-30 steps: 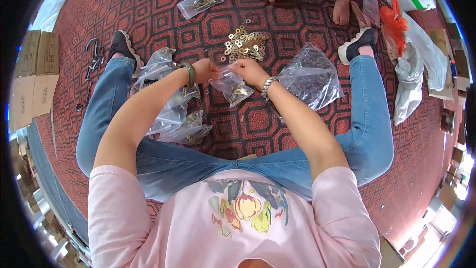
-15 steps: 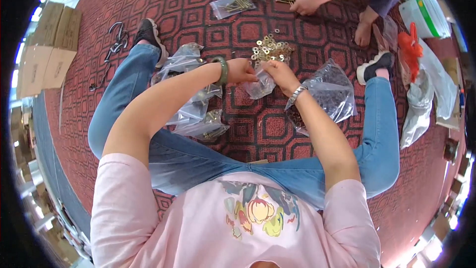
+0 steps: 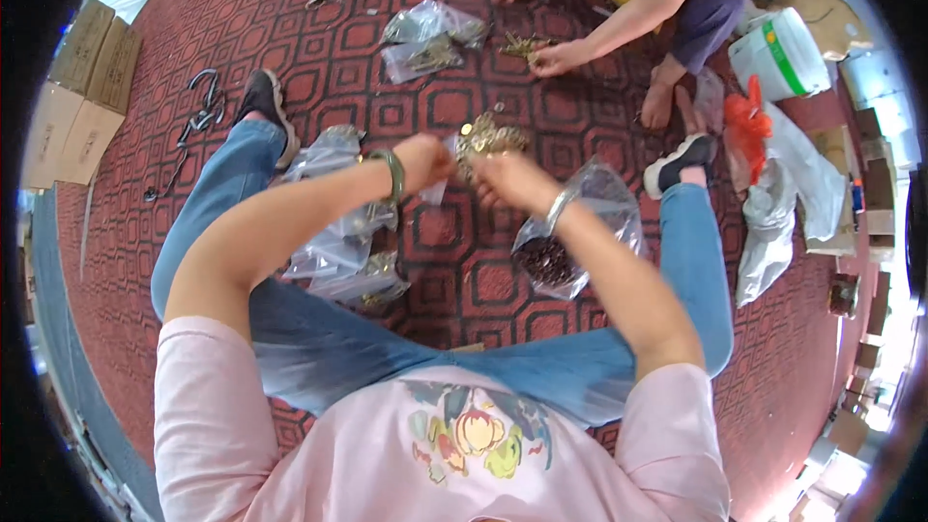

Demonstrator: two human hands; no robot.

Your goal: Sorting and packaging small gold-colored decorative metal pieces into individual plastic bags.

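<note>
My left hand (image 3: 422, 162), with a green bangle at its wrist, is closed on a small clear plastic bag (image 3: 436, 194), part of which hangs below the fingers. My right hand (image 3: 514, 182), wearing a silver bracelet, is at the near edge of a pile of gold-coloured washers (image 3: 493, 135). Its fingers are blurred and point downward, so whether they hold a washer is unclear. To the right, partly under my right forearm, lies a larger clear bag of small dark pieces (image 3: 546, 261). Several clear bags of metal parts (image 3: 333, 251) lie left, partly behind my left arm.
A co-worker's hand (image 3: 556, 59) touches a pile of brass-coloured screws (image 3: 525, 44). Filled bags (image 3: 425, 56) lie left of it. A white bucket (image 3: 779, 53) and a red bag (image 3: 746, 121) stand right; cardboard boxes (image 3: 77, 140) are far left. My legs flank the patterned carpet.
My right hand has left the small bag, which both hands held, and moved to the washers. My left hand keeps the bag. The whole view has shifted, showing more of the co-worker.
</note>
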